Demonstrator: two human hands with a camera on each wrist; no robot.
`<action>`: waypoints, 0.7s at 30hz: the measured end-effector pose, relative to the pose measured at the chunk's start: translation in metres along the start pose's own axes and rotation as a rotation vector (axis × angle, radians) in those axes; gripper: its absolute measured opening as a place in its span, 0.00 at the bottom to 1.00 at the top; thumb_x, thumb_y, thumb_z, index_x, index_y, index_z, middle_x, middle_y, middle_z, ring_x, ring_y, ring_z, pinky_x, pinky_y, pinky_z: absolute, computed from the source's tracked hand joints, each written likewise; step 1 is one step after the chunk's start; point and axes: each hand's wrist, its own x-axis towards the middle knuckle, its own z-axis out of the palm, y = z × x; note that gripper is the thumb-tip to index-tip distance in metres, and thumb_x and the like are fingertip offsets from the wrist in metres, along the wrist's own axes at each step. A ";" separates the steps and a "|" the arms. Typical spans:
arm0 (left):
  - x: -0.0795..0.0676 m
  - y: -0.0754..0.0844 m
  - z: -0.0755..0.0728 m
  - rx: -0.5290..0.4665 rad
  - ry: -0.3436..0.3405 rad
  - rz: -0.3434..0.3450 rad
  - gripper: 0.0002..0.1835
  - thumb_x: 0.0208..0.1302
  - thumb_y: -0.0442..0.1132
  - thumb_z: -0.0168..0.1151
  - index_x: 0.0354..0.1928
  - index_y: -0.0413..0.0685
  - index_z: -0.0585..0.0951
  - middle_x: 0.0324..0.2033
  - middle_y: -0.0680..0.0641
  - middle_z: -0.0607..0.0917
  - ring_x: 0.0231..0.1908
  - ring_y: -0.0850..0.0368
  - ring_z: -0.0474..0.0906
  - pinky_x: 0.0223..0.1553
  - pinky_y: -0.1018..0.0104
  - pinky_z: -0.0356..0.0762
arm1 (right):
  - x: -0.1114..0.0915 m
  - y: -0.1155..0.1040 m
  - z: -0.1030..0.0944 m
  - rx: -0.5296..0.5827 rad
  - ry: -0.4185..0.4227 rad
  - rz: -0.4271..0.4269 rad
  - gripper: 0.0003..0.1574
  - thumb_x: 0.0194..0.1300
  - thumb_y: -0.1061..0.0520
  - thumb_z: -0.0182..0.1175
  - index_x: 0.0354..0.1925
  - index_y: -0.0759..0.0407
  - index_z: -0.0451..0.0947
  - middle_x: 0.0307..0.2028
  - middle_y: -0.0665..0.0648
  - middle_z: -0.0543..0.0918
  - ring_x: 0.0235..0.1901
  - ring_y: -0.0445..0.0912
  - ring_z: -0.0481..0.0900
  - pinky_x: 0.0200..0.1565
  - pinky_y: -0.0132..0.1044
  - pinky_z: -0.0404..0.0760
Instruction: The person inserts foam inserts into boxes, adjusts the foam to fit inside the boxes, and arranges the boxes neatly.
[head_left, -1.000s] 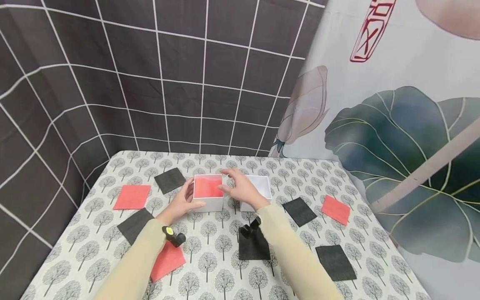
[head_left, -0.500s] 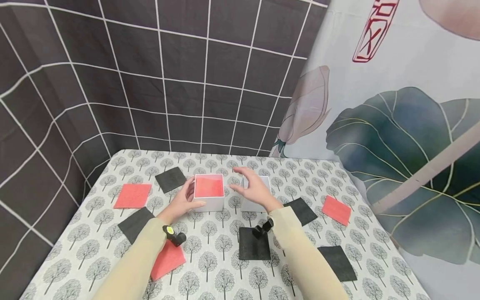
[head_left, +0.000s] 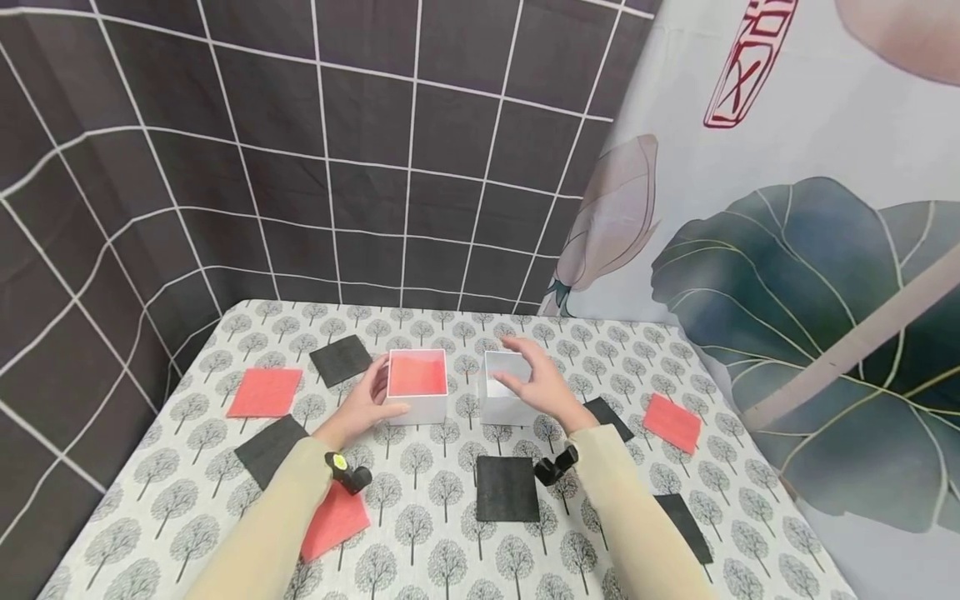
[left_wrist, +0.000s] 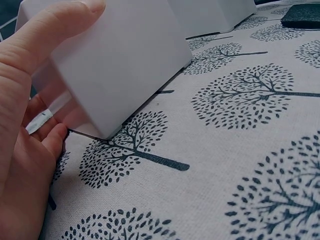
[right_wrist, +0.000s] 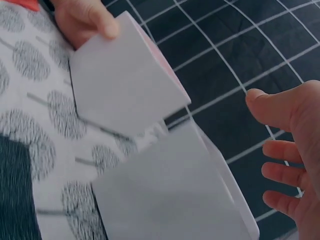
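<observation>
At the near-left corner of the left box (head_left: 429, 410): gripping with left hand (head_left: 362, 410), thumb on near face, fingers round side wall. Probably held there against sliding, leaving the top uncovered. Inside left box: red layer (head_left: 417, 377), likely cloth; can't tell how deep.

Just right of left box, narrow gap between: second box (head_left: 502, 410), upright, no red showing. Over that one in head view, apart from it in right wrist view: right hand (head_left: 543, 387), fingers loosely spread, nothing gripped. Gap probably there for finger room.

Nearer-left of left box: red square (head_left: 337, 525), partly behind left sleeve (head_left: 262, 525). Nearer-right: black square (head_left: 507, 489). Farther out, left and right of left box: more black and red squares, flat, spread apart, likely for easy reach. Under left box: tree-print tablecloth (head_left: 408, 575). Well behind: dark grid curtain (head_left: 367, 196).
</observation>
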 end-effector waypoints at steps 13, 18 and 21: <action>-0.001 -0.001 0.000 -0.010 0.009 -0.018 0.58 0.47 0.31 0.71 0.72 0.46 0.40 0.69 0.38 0.52 0.68 0.46 0.49 0.65 0.68 0.51 | -0.029 0.027 -0.029 -0.054 0.014 0.012 0.38 0.55 0.57 0.66 0.62 0.64 0.65 0.57 0.64 0.71 0.57 0.57 0.68 0.61 0.55 0.63; -0.002 0.005 0.001 -0.003 0.002 -0.018 0.57 0.48 0.29 0.70 0.72 0.44 0.40 0.69 0.36 0.51 0.68 0.44 0.48 0.65 0.64 0.50 | -0.042 0.039 -0.038 -0.102 0.024 0.022 0.38 0.56 0.55 0.66 0.62 0.63 0.65 0.58 0.64 0.71 0.58 0.57 0.67 0.61 0.56 0.62; -0.005 0.015 0.003 0.007 -0.006 -0.012 0.57 0.47 0.28 0.70 0.72 0.41 0.40 0.68 0.34 0.52 0.68 0.42 0.48 0.65 0.64 0.51 | -0.049 0.045 -0.045 -0.113 0.039 0.032 0.38 0.56 0.54 0.66 0.62 0.63 0.65 0.58 0.65 0.70 0.58 0.58 0.66 0.59 0.58 0.62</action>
